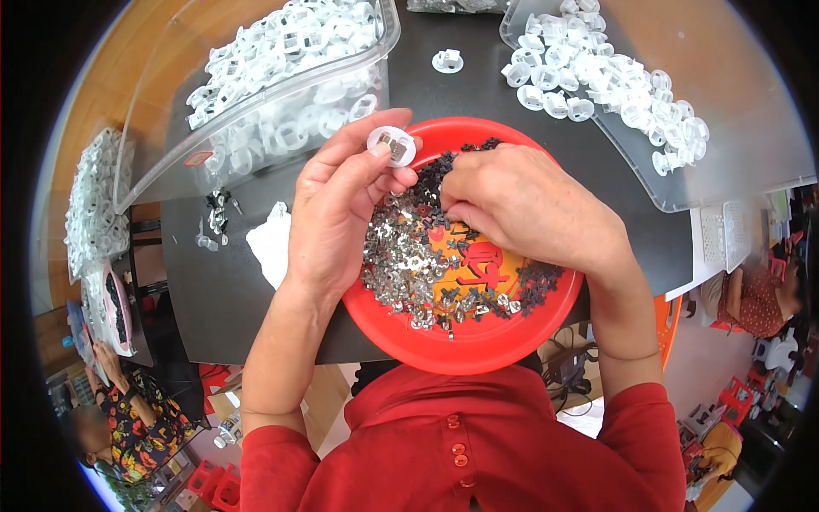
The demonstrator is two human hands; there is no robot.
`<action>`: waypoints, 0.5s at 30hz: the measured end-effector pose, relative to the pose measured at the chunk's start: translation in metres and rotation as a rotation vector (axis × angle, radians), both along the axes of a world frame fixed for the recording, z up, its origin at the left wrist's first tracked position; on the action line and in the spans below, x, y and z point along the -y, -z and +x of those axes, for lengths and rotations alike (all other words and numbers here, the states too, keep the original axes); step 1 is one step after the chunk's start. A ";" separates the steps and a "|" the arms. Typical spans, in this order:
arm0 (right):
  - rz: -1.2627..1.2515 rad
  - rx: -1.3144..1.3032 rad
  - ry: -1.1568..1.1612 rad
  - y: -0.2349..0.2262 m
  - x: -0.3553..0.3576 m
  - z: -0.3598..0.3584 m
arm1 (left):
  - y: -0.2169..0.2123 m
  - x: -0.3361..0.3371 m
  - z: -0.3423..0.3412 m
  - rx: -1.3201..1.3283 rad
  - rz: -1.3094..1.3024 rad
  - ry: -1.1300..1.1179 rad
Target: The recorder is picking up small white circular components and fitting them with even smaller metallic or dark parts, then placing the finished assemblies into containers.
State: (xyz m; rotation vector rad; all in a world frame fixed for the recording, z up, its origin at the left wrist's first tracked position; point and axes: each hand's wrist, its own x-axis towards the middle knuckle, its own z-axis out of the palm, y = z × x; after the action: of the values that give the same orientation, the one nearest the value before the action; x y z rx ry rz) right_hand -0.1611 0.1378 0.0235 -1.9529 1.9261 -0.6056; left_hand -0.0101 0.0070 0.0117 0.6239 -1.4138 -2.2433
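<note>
Between the thumb and fingers of my left hand (pixel 337 196) is a round white plastic part (pixel 392 148) with small metal pieces set in its middle. It is held above the left rim of a red plastic tray (pixel 375 328). My right hand (pixel 520 200) reaches into the tray with its fingers bent together, at a heap of small black plastic pieces (pixel 433 175); whatever its fingertips pinch is hidden. Small silvery metal clips (pixel 405 264) lie heaped on the tray's left side, and more black pieces lie along its lower right.
A clear bin (pixel 256 107) full of similar white parts stands at the back left. Another clear container (pixel 682 183) with white parts lies at the back right. One white part (pixel 447 61) sits alone between them. A crumpled white tissue (pixel 271 243) lies left of the tray. Other people sit at both sides.
</note>
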 end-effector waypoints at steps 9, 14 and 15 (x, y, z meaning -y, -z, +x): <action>0.219 0.160 -0.136 -0.015 -0.004 -0.005 | 0.000 0.001 0.000 -0.009 0.001 0.004; 0.221 0.048 -0.137 -0.011 -0.005 -0.001 | 0.000 0.001 0.001 -0.018 -0.013 0.022; 0.235 -0.007 -0.132 -0.010 -0.005 0.000 | 0.001 0.001 0.001 -0.017 -0.013 0.022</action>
State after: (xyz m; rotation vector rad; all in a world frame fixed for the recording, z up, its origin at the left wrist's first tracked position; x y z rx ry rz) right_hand -0.1615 0.1427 0.0337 -1.9143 1.7656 -0.3202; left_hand -0.0090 0.0057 0.0107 0.5860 -1.4320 -2.2498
